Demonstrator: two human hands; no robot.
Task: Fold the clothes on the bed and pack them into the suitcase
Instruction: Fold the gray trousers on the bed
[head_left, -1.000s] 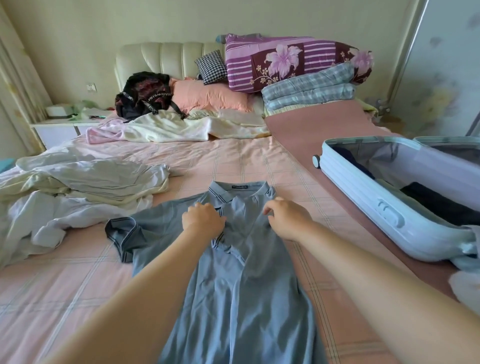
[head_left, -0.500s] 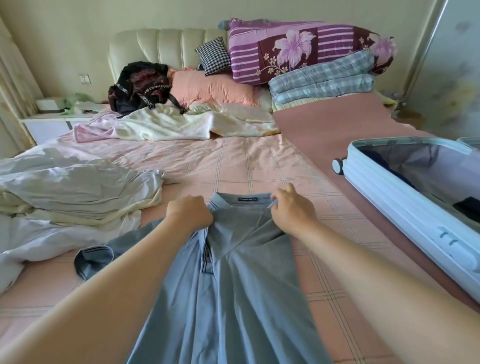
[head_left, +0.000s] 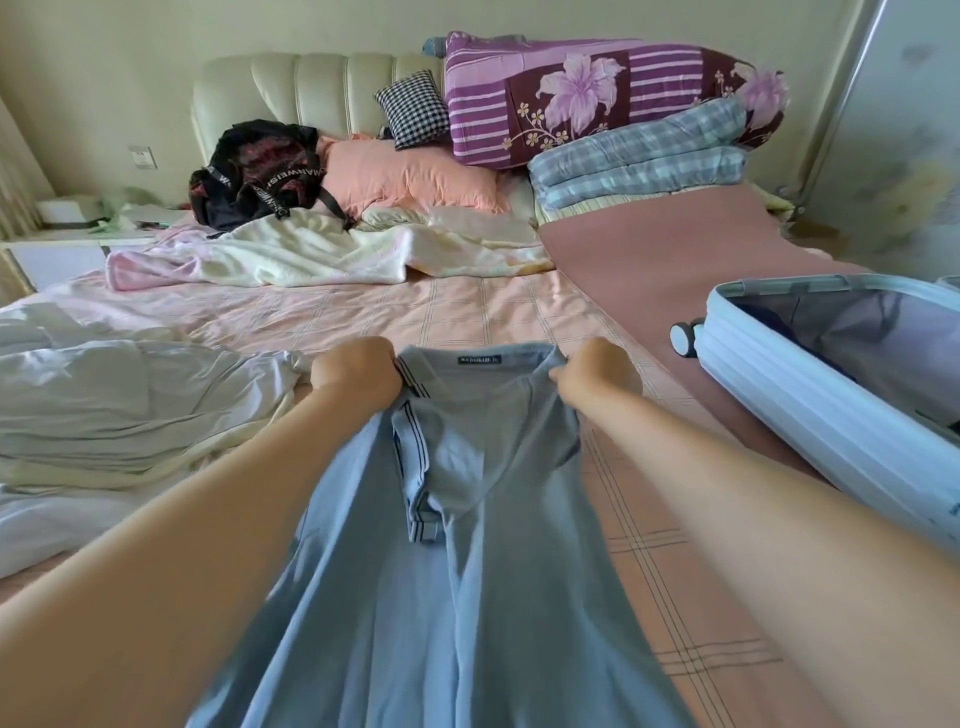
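Both hands (head_left: 358, 371) (head_left: 595, 374) pinch the soft blue shirt (head_left: 467, 597).

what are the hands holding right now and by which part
The blue polo shirt. The left hand grips it at the left end of the collar, the right hand at the right end.

a grey-blue polo shirt (head_left: 467, 571) lies lengthways on the bed (head_left: 467, 312) as a long narrow strip, collar (head_left: 478, 364) at the far end, its dark-striped placket facing up. a small label shows inside the neck. the left hand (head_left: 358, 371) and right hand (head_left: 597, 371) each grip one end of the collar. a rumpled pile of pale clothes (head_left: 130, 405) lies just left of the shirt. a pale blue hard-shell suitcase (head_left: 810, 405) lies open on the bed's right side, grey-lined, with something dark inside.
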